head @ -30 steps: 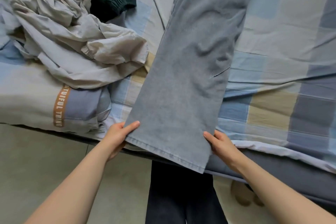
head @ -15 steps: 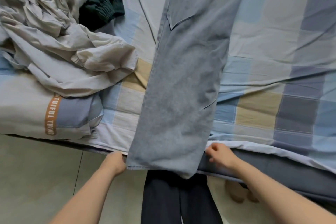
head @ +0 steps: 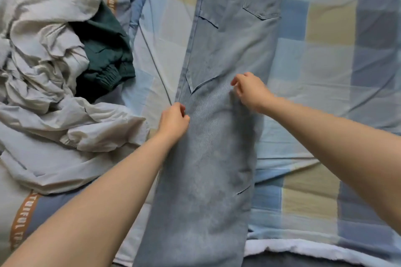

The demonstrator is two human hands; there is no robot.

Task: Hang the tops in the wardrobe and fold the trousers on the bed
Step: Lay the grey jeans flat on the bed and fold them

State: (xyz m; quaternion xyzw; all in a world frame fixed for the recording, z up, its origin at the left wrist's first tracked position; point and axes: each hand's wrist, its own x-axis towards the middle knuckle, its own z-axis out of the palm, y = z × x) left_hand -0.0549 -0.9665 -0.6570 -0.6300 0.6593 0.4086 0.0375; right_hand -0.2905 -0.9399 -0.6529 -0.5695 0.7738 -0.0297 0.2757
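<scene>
Light blue jeans [head: 234, 34] lie lengthwise down the middle of the checked bed sheet [head: 325, 54], back pocket at the top. Their lower leg part [head: 204, 180] is doubled up over the thighs. My left hand [head: 173, 120] pinches the left corner of the raised hem with curled fingers. My right hand [head: 249, 91] pinches the right corner, a little farther up the jeans. Both forearms reach in from the bottom edge.
A crumpled pale grey garment [head: 45, 67] and a dark green garment [head: 104, 58] are heaped on the left of the bed. A pillow with an orange lettered stripe [head: 23, 219] lies at the lower left. The mattress edge [head: 325, 251] runs along the bottom right.
Both hands took the hem at the bed's edge and carried it up the bed, folding the legs over the thighs. The view has moved forward over the bed.
</scene>
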